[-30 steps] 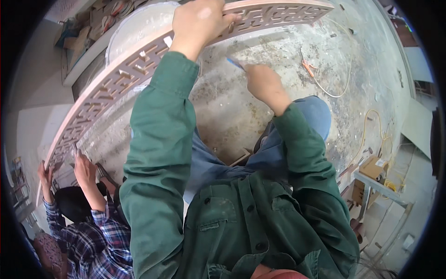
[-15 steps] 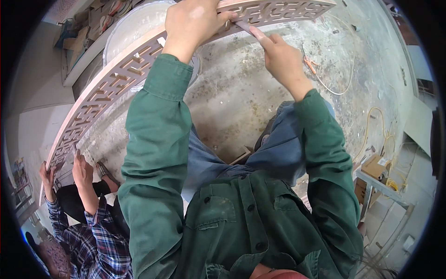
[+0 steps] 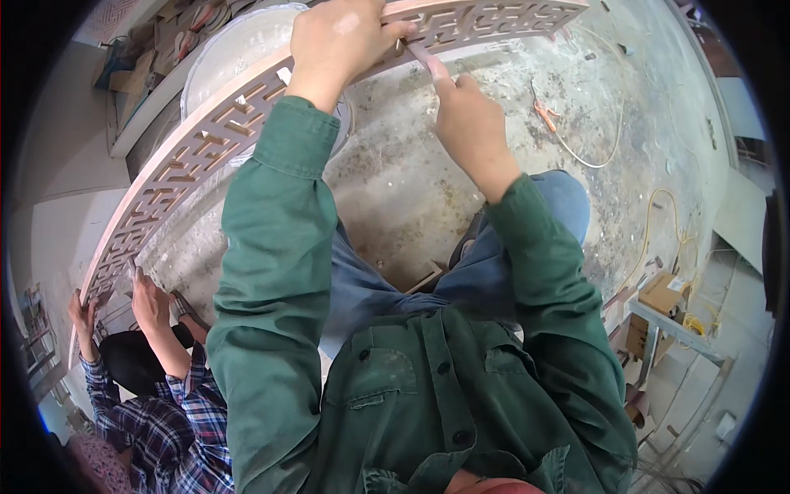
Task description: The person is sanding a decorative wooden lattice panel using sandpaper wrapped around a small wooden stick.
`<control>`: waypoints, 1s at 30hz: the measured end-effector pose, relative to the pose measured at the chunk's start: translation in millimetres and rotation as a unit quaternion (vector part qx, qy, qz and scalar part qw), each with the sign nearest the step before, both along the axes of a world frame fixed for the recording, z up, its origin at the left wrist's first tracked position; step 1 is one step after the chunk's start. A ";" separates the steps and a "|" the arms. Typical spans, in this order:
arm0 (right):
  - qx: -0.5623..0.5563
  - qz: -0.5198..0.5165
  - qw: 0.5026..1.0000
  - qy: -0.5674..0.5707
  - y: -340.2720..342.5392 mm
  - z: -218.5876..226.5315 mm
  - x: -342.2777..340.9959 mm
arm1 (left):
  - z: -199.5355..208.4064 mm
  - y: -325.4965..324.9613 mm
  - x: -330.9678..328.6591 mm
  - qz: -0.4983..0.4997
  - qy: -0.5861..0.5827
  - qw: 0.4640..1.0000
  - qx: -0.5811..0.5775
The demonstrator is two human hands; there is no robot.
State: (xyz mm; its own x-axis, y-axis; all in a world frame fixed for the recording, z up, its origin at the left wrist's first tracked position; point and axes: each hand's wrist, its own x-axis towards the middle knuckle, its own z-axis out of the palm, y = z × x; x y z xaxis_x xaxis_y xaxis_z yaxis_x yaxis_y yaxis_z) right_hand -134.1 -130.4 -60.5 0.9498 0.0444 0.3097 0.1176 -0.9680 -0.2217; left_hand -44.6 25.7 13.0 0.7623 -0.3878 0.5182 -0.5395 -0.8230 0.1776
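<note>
A long wooden lattice panel [image 3: 207,117] with a cut-out geometric pattern curves across the upper left and top. My left hand [image 3: 336,45] is closed over its upper edge, the thumb lying along the face. In my right hand [image 3: 471,119] is a thin flat grey stick [image 3: 420,53], with the index finger stretched along it. The stick's far end meets the lattice just below my left thumb; whether it enters an opening I cannot tell.
At the left, a co-worker's hands [image 3: 151,306] are at the panel's other end. Behind the panel stands a large pale round tub [image 3: 234,53]. An orange-handled tool [image 3: 546,117] with a pale cable lies on the stained floor. Cardboard boxes [image 3: 658,295] sit on a metal frame at right.
My right hand has moved left and slightly down with the stick, now nearer my left hand. My left hand stays put. The co-worker's head and arm have shifted slightly.
</note>
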 end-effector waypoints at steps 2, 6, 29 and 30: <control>-0.039 0.036 0.998 -0.034 -3.7 -0.4 20.4 | 0.0 -1.0 -2.7 -0.006 0.009 1.000 -0.002; 0.023 0.038 0.995 -0.088 -2.9 -12.4 34.7 | -12.4 13.4 20.9 -0.039 0.091 0.993 0.064; 0.405 0.067 0.910 0.051 -9.0 -10.9 -0.9 | -11.5 5.2 13.2 0.000 0.098 0.994 0.054; 0.467 0.069 0.877 0.087 -9.1 -6.6 -4.4 | -12.4 6.3 13.1 -0.003 0.096 0.994 0.053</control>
State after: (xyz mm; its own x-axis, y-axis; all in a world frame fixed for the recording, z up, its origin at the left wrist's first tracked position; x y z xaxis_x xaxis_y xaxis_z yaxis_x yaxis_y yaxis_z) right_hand -138.5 -139.4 -67.1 0.9919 -0.0333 0.1222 0.1042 -0.3344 -0.9366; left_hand -31.5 32.1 0.6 0.8406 -0.4377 0.3192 -0.5091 -0.8397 0.1892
